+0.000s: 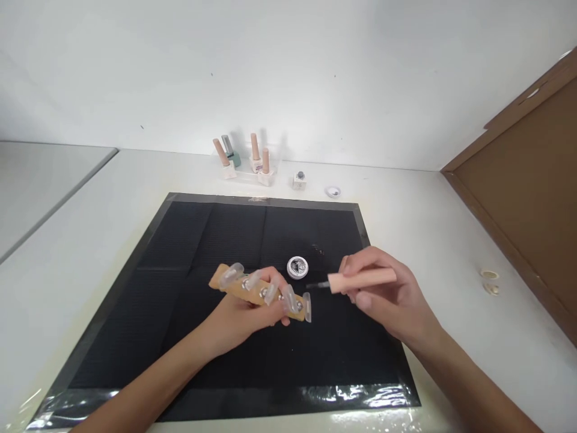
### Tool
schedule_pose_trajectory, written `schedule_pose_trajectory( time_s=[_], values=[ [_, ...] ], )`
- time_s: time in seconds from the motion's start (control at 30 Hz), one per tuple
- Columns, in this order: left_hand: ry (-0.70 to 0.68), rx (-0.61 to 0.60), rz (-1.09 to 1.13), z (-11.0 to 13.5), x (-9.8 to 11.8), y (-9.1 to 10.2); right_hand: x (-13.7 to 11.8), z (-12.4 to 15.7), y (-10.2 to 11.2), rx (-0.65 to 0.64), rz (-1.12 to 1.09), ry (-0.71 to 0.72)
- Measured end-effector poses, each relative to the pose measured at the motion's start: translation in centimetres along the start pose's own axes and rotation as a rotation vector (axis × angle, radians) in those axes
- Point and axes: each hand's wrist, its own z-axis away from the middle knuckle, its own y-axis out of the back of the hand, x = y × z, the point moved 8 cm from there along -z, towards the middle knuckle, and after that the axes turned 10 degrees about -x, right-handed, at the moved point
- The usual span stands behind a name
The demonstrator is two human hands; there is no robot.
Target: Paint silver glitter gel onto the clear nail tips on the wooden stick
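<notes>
My left hand (252, 313) is closed around a wooden nail stand (220, 278), held tilted above the black mat. Several clear false nails (270, 291) stick up from it in a row, with small metal balls between them. In my right hand (387, 294) is the pink cap of a nail polish brush (363, 279), gripped between thumb and fingers. Its dark bristles point left, close to the false nail at the stand's right end but apart from it. Just beyond the stand, a small round pot (297, 267) of silvery flakes lies on the mat.
A clear tray (246, 178) with several polish bottles (265, 168) stands by the wall. Right of it are an uncapped white bottle (299, 180) and a small round lid (333, 191). Two small oval pieces (490, 281) lie at the right. A brown board (527, 180) borders the right side.
</notes>
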Motion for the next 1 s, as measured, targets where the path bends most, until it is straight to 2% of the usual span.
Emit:
schedule_pose_trajectory(
  time_s=[0.1, 0.23, 0.53, 0.63, 0.77, 1.0],
  values=[
    [0.01, -0.081, -0.043, 0.4, 0.0, -1.3, -1.1, 0.4, -1.2, -0.013, 0.044, 0.024],
    [0.089, -0.15, -0.102, 0.8, -0.4, -2.5, -1.5, 0.4, -2.2, -0.068, 0.089, 0.033],
    [0.116, -0.203, -0.174, 0.9, -1.1, -3.2, -0.7, 0.7, -2.1, -0.063, 0.109, -0.021],
    [0.121, -0.213, -0.109, 0.9, -1.1, -3.3, -0.5, 0.8, -1.6, -0.043, 0.072, -0.008],
    [0.105, -0.258, 0.073, 0.9, -1.1, -3.7, -0.1, 1.0, -1.5, -0.085, -0.078, 0.056],
    [0.063, -0.328, 0.195, 0.7, -1.2, -4.1, 0.4, 1.0, -2.9, -0.169, -0.258, 0.081]
  ],
)
